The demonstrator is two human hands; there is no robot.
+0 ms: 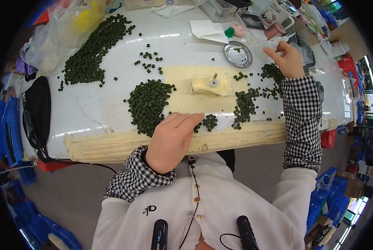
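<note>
My left hand [170, 139] is by the table's near edge, its fingers stretched out to the right and close together. Their tips come near a small cluster of dark green pieces [210, 122]; the thumb side is hidden. A larger heap of green pieces [148, 105] lies just beyond that hand. My right hand [287, 58] is raised at the far right, thumb and bent fingers apart, with nothing plainly visible between them. Close to its fingers is clear plastic [259, 49]. Centred on the table, a tape-covered block [201, 85] carries a small upright pin [215, 76].
Far left lie a big green heap [86, 58] and plastic bags [49, 52]. A round metal lid [238, 54], white paper [208, 30], a pink spool [275, 31] and a mug [274, 14] are at the back right. Padding [111, 146] lines the near edge.
</note>
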